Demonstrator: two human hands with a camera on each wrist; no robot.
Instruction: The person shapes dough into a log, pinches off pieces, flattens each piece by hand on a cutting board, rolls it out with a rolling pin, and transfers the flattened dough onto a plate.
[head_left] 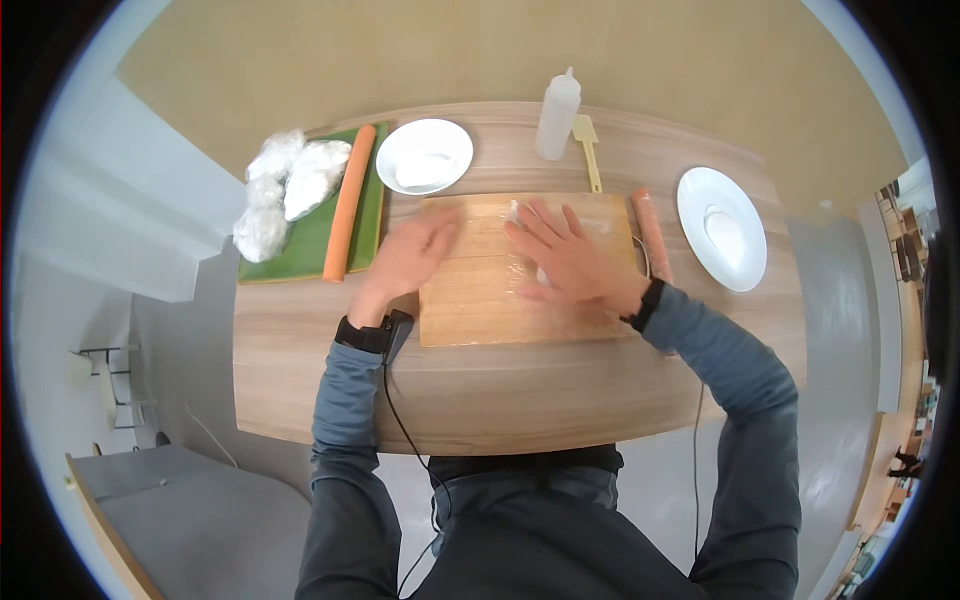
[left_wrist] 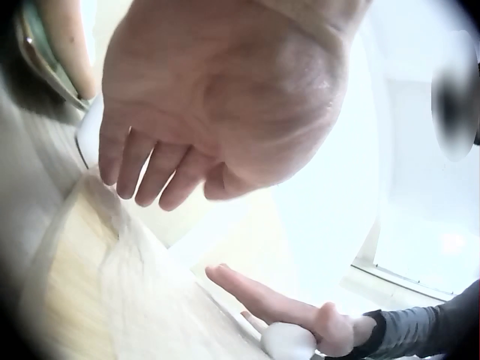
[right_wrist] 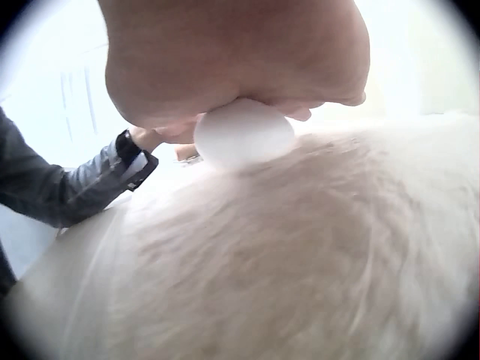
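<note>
- The right hand (head_left: 572, 258) is spread wide, palm down and fingers straight, without gripping anything
- A smooth white rounded lump (right_wrist: 244, 135) sits directly beneath the right palm and touches it, resting on a surface of clear film
- That film lies over a rectangular pale wooden board (head_left: 470, 305), which stretches under the right hand and towards the left hand
- The left hand (head_left: 412, 248) is at the left edge of the board, holding nothing; its fingers are extended close together, somewhat blurred in the head view
- Just left of the left hand, a long orange cylindrical rod (head_left: 349, 205) lies on a green rectangular tray (head_left: 313, 215)
- Farther left of that hand, white lumps in crinkled clear plastic (head_left: 280, 185) are piled on the tray
- Ahead of the left hand stands a round white dish (head_left: 397, 140) with a white mass (head_left: 424, 168) in it
- Ahead of the right hand are a translucent squeeze bottle (head_left: 557, 118), upright, and a pale yellow flat-bladed spatula (head_left: 591, 160)
- Near the right hand, on its right, lies a speckled pink cylinder (head_left: 651, 232)
- Well to the right of that hand, an oval white plate (head_left: 705, 190) bears a rounded white piece (head_left: 724, 230)
</note>
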